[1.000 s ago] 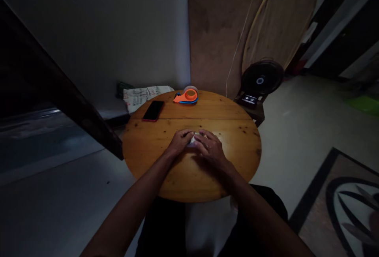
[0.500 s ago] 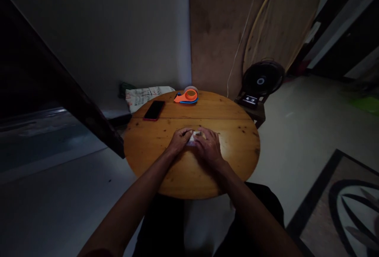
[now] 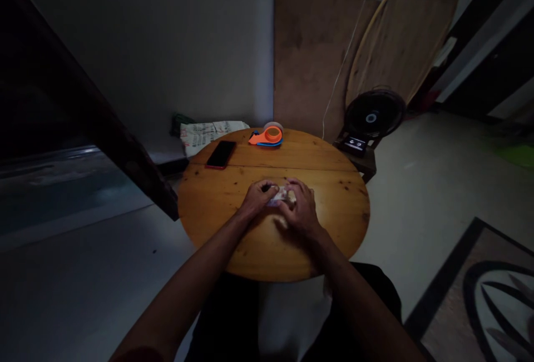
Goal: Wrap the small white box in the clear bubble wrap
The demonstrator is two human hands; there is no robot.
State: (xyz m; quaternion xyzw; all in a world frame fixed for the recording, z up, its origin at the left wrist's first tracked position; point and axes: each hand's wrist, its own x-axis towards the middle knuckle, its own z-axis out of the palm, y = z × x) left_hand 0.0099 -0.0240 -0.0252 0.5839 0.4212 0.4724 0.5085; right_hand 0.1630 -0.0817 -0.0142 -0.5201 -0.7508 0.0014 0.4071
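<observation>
A small whitish packet [image 3: 278,196] with a faint purple tint lies between my hands above the middle of the round wooden table [image 3: 217,201]. Its exact kind is too dim and small to make out. My left hand [image 3: 257,195] grips the left end, thumb on top and fingers curled behind. On the right side my right hand [image 3: 301,205] is closed around the other end, with the thumb at the near edge and the fingers at the far edge. Parts of the packet are hidden by my fingers.
An orange and blue tape dispenser [image 3: 267,136] stands at the table's far edge. Left of it lies a black phone [image 3: 221,154] with a red rim. A dark fan [image 3: 373,120] sits on a small stool at the right. Wooden boards [image 3: 317,50] lean on the wall.
The fingers of my right hand have shifted from over the packet's top to its edges, baring more of its surface. The camera view has moved slightly.
</observation>
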